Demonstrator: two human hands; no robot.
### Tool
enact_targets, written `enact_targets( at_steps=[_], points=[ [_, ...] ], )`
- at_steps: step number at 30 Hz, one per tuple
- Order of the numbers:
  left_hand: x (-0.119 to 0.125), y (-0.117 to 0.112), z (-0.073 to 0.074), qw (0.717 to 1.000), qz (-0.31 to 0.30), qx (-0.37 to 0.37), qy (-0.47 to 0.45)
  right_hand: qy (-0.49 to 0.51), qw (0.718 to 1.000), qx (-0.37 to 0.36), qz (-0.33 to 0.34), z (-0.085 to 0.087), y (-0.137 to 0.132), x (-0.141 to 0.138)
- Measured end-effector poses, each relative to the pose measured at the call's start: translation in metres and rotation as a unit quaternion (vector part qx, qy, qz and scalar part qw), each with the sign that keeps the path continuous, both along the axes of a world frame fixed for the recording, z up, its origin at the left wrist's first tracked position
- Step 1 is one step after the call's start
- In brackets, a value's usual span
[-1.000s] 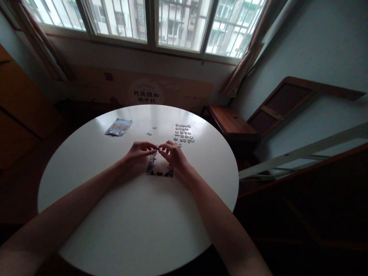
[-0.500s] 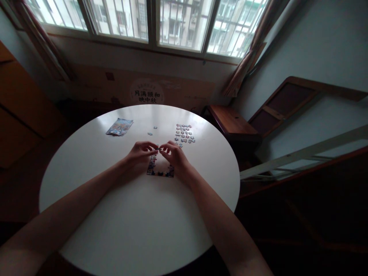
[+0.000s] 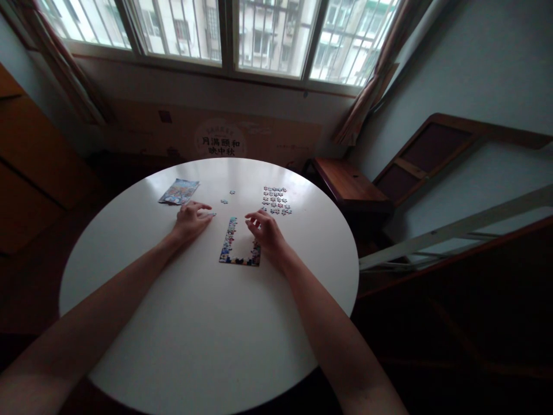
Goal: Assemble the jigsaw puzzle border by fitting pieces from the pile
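On the round white table [image 3: 194, 323] lies a partly joined jigsaw puzzle [image 3: 224, 253], its left side, bottom and part of its right side showing as a border round a bare middle. My left hand [image 3: 189, 222] is to the left of it, index finger and thumb apart. A small puzzle piece [image 3: 213, 215] is at the thumb tip; the fingers do not look closed round it. Over the puzzle's right side hovers my right hand [image 3: 264, 229], fingers bent and apart, with nothing visible in them. It hides part of that side.
Several loose puzzle pieces [image 3: 279, 200] lie in rows beyond my right hand. Two single pieces, one being a nearer puzzle piece [image 3: 224, 202], lie farther back. A printed packet [image 3: 179, 191] rests behind my left hand. A wooden bench [image 3: 352, 181] stands past the table's right edge.
My hands were together over the puzzle's top with a piece between them. The left has moved left with a piece at its thumb; the right has stayed near and opened slightly.
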State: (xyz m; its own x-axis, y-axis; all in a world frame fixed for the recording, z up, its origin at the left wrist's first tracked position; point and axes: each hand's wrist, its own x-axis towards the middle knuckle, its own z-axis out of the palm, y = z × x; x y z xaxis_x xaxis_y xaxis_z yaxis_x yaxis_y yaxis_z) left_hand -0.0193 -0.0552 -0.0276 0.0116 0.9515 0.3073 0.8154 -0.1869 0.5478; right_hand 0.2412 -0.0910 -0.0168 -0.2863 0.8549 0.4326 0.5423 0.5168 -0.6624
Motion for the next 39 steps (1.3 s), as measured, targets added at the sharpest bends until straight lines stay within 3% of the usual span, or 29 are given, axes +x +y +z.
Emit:
enact_targets(
  at_steps=[4,9,14,23,27,31,35,39],
  points=[
    [0.012,0.008,0.003,0.998,0.032,0.017,0.052,0.016,1.0,-0.012,-0.02,-0.002,0.003,0.002],
    [0.023,0.041,0.013,0.994,-0.082,-0.013,0.074,0.032,0.999,-0.006,-0.039,-0.006,0.007,0.005],
    [0.028,0.069,0.024,0.99,-0.092,-0.048,0.09,0.034,0.999,0.006,-0.042,-0.008,0.008,0.005],
    [0.022,0.082,0.031,0.985,-0.096,-0.135,0.05,0.036,0.999,0.003,-0.04,-0.01,0.008,0.004],
    [0.023,0.074,0.033,0.985,-0.107,-0.133,-0.01,0.045,0.998,0.011,-0.038,-0.009,0.008,0.003],
    [0.032,0.046,0.031,0.973,-0.177,-0.05,-0.142,0.06,0.997,0.02,-0.037,-0.006,0.007,0.003],
    [0.041,0.005,0.018,0.953,-0.219,0.002,-0.209,0.065,0.997,0.046,-0.008,-0.002,0.003,0.0],
    [0.047,-0.019,0.007,0.953,-0.202,0.026,-0.224,0.021,0.998,0.059,0.029,0.0,-0.004,-0.005]
  ],
)
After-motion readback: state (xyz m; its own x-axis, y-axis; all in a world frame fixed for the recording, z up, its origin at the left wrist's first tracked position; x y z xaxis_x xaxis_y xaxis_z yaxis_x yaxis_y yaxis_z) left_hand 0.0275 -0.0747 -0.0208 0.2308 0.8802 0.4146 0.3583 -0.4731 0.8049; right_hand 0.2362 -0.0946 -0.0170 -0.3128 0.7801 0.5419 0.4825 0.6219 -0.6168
